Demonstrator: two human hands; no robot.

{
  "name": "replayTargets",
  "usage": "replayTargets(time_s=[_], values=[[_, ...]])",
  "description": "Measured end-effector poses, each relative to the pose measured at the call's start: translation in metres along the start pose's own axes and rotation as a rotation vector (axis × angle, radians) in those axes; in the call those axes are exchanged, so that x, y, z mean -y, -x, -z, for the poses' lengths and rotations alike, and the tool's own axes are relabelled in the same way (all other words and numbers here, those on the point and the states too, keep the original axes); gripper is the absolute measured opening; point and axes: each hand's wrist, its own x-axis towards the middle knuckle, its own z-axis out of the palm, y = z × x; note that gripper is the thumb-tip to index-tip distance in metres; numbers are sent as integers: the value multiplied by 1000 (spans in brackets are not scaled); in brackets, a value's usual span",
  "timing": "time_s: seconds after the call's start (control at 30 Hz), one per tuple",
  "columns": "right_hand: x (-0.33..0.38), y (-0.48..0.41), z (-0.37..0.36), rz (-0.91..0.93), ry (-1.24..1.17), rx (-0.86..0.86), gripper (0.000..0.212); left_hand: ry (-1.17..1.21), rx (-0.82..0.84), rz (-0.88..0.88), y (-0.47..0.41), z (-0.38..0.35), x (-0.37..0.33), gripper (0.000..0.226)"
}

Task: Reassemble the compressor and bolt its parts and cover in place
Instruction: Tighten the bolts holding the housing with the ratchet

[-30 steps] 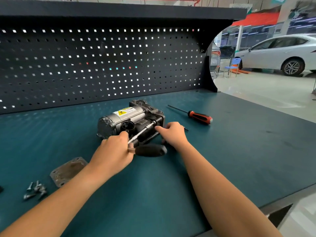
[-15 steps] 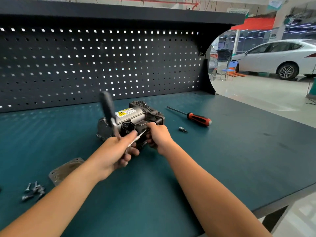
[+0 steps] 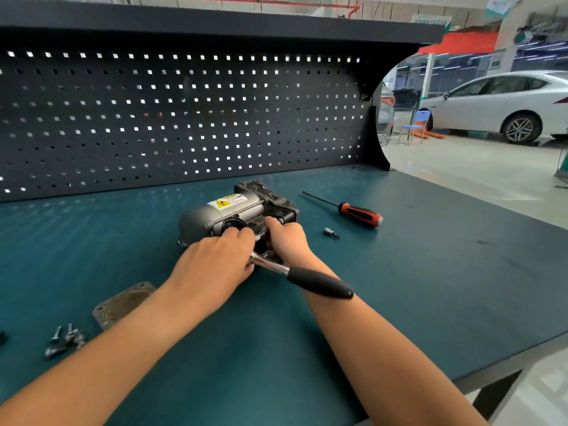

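A grey and black compressor [image 3: 236,210] with a yellow warning label lies on the teal bench. My left hand [image 3: 215,265] grips the metal head end of a ratchet wrench [image 3: 316,281], whose black handle points right and toward me over my right wrist. My right hand [image 3: 287,238] holds the compressor's near black end, fingers curled on it. The spot where the ratchet meets the compressor is hidden by my hands. A square metal cover plate [image 3: 123,304] lies at the left, with several loose bolts [image 3: 64,339] nearer the left edge.
A red-and-black screwdriver [image 3: 353,212] lies right of the compressor, a small socket bit [image 3: 330,232] in front of it. A perforated black back panel [image 3: 184,118] closes the bench's rear. The bench edge [image 3: 507,361] runs along the right; a white car [image 3: 504,106] stands beyond.
The ratchet handle, upright at the left of the compressor half a second ago, has swung down to the right. My left hand moved closer to the compressor; my right hand stays on it.
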Motion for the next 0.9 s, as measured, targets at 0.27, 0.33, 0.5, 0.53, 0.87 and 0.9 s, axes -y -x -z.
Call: replayTargets(time_s=[0.27,0.33,0.5,0.53,0.87,0.9], values=[[-6,4,3,-75,-173,102,34,1797,320,707,0,-10,-4,40],[-6,2,4,-41,-101,85,36,1947,349,746,-4,-5,0,37],[-6,-4,7,78,145,-54,47,284,83,139,-1,-6,7,24],[-6,-5,7,69,99,-43,45,70,12,64,1,-7,5,20],[-5,1,7,-98,-236,119,34,1739,320,698,-6,-9,-4,38],[-4,1,9,-113,-261,137,34,2022,370,828,-9,-5,-3,40]])
